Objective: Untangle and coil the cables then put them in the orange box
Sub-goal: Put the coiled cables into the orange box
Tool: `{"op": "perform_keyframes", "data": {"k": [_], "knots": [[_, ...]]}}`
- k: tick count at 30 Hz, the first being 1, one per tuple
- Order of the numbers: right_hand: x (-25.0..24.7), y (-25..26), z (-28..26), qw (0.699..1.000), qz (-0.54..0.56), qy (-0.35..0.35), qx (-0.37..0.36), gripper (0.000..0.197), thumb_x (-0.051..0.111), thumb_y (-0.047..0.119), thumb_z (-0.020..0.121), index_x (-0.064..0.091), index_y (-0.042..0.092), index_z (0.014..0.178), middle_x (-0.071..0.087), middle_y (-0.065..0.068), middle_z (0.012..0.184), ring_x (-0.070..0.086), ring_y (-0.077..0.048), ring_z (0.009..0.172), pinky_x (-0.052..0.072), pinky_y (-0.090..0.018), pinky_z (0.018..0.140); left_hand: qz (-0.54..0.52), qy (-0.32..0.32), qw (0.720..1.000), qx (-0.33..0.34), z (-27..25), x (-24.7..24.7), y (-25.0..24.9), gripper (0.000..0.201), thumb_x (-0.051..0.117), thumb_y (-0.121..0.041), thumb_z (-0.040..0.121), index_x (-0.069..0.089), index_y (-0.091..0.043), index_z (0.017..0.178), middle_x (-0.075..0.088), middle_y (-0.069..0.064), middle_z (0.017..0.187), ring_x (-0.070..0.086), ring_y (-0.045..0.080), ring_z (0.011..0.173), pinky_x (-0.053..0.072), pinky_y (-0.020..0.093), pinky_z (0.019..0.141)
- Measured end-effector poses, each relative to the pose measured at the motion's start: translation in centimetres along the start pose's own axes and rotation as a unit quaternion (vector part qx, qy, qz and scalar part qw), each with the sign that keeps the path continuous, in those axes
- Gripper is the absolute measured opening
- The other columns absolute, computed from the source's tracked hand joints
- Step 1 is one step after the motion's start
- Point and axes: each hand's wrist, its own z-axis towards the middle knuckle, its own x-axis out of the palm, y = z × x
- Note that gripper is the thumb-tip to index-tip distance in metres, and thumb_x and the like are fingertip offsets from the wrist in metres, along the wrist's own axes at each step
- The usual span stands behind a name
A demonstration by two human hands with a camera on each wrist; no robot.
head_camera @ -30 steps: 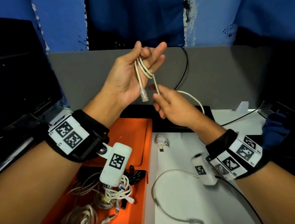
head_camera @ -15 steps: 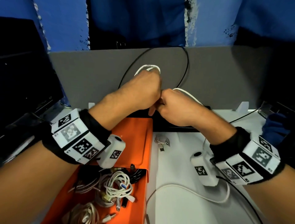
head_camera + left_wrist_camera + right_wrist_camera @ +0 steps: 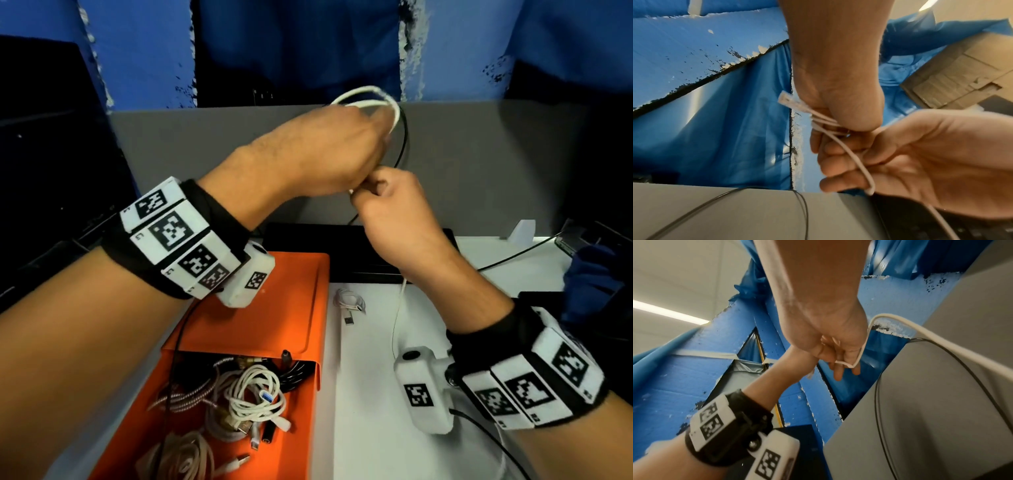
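Observation:
My left hand (image 3: pixel 342 150), back facing up, grips a small coil of white cable (image 3: pixel 371 97) in front of the grey partition. In the left wrist view its clear connector (image 3: pixel 785 99) sticks out of my left fist (image 3: pixel 838 104). My right hand (image 3: pixel 373 193) is just below and touching it, and pinches the same cable; the strand runs across my right fingers (image 3: pixel 838 172). The loose end (image 3: pixel 399 308) hangs down to the white table. The orange box (image 3: pixel 246 325) lies below my left wrist and holds several coiled cables (image 3: pixel 255 397).
A small coiled white cable (image 3: pixel 349 299) lies on the table right of the box. A black keyboard (image 3: pixel 346 246) sits behind it. A thin black wire (image 3: pixel 405 144) loops on the grey partition (image 3: pixel 513 164). A dark monitor (image 3: pixel 51 144) stands left, and a blue cloth (image 3: pixel 596 277) lies right.
My left hand turned from palm-up to back-up and kept the coil. My right hand closed in against it. The slack that lay on the table has been drawn up.

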Motion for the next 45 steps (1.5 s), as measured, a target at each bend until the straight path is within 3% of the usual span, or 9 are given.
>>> {"op": "perform_keyframes", "data": {"k": [3,8,13,17,21,28,34,37,45], "knots": [[-0.8,0.4,0.3,0.999,0.016,-0.030,-0.005,0.037,0.050,0.001,0.092,0.057,0.029,0.069,0.050,0.024,0.048,0.042,0.000,0.044,0.036,-0.025,0.051,0.046,-0.056,0.997,0.028,0.2,0.2,0.4,0.037,0.027,-0.028,0.107,0.046,0.001,0.121,0.052,0.005,0.071,0.043,0.031,0.055,0.037,0.041,0.055],[-1.6,-1.9,1.6,0.997,-0.080,0.015,-0.003,0.024,0.064,0.017,0.097,0.068,0.020,0.120,0.071,0.009,0.113,0.066,-0.007,0.103,0.053,-0.027,0.097,0.079,-0.061,0.994,-0.040,-0.4,1.3,3.3,0.033,0.033,-0.025,0.106,0.050,0.001,0.117,0.066,0.025,0.082,0.054,0.046,0.064,0.029,0.042,0.057],[0.4,-3.5,1.2,0.992,-0.095,0.076,-0.016,0.051,0.068,0.045,0.095,0.057,0.022,0.139,0.065,0.005,0.135,0.059,-0.011,0.125,0.044,-0.034,0.111,-0.050,-0.055,0.990,-0.118,-1.1,3.6,4.1,0.037,0.031,-0.034,0.103,0.052,-0.006,0.114,0.069,0.022,0.104,0.063,0.047,0.089,0.045,0.046,0.067],[2.3,-3.8,1.8,0.995,0.018,0.096,0.019,0.037,0.064,0.030,0.100,0.058,0.019,0.135,0.069,0.002,0.102,0.069,-0.017,0.102,0.053,-0.038,0.101,-0.151,-0.105,0.965,-0.187,-1.5,4.5,3.8,0.037,0.034,-0.032,0.103,0.057,-0.003,0.109,0.069,0.018,0.104,0.063,0.040,0.093,0.047,0.049,0.078],[3.0,-4.3,2.2,0.987,0.110,0.114,0.029,0.012,0.060,0.014,0.102,0.069,0.020,0.108,0.054,-0.003,0.078,0.054,-0.009,0.058,0.051,-0.024,0.056,-0.241,-0.154,0.926,-0.246,-1.7,4.4,4.2,0.037,0.037,-0.027,0.105,0.061,0.001,0.106,0.063,0.012,0.078,0.063,0.031,0.080,0.046,0.046,0.075],[-0.5,-3.7,1.8,0.922,-0.049,0.375,-0.080,0.017,0.053,0.016,0.106,0.070,0.013,0.102,0.061,0.003,0.074,0.054,-0.013,0.074,0.045,-0.028,0.076,-0.214,-0.209,0.917,-0.264,-3.0,5.0,5.1,0.034,0.036,-0.027,0.107,0.055,0.000,0.094,0.059,0.011,0.079,0.056,0.027,0.072,0.040,0.044,0.068],[-6.2,-1.3,3.7,0.883,-0.277,0.368,-0.095,0.020,0.047,0.023,0.108,0.064,0.024,0.097,0.075,0.013,0.086,0.059,0.008,0.073,0.039,-0.011,0.072,-0.265,-0.003,0.948,-0.175,-4.9,5.5,4.5,0.029,0.039,-0.018,0.108,0.065,-0.005,0.105,0.056,-0.007,0.060,0.056,0.007,0.057,0.043,0.031,0.063],[-8.2,-1.8,4.5,0.923,-0.240,0.295,-0.064,0.027,0.043,0.021,0.110,0.060,0.024,0.089,0.063,0.014,0.070,0.051,-0.006,0.063,0.042,-0.033,0.070,-0.412,0.076,0.889,-0.185,-5.8,5.1,4.0,0.033,0.040,-0.026,0.109,0.067,-0.008,0.105,0.051,-0.002,0.049,0.042,0.017,0.047,0.036,0.031,0.052],[-7.9,-3.7,4.2,0.984,-0.014,0.160,-0.080,0.026,0.048,0.017,0.108,0.069,0.016,0.093,0.041,0.006,0.063,0.033,-0.007,0.056,0.029,-0.016,0.050,-0.723,0.141,0.671,-0.090,-6.9,4.2,1.9,0.029,0.032,-0.023,0.111,0.051,-0.007,0.096,0.029,-0.003,0.055,0.022,0.009,0.041,0.022,0.029,0.048]]}}
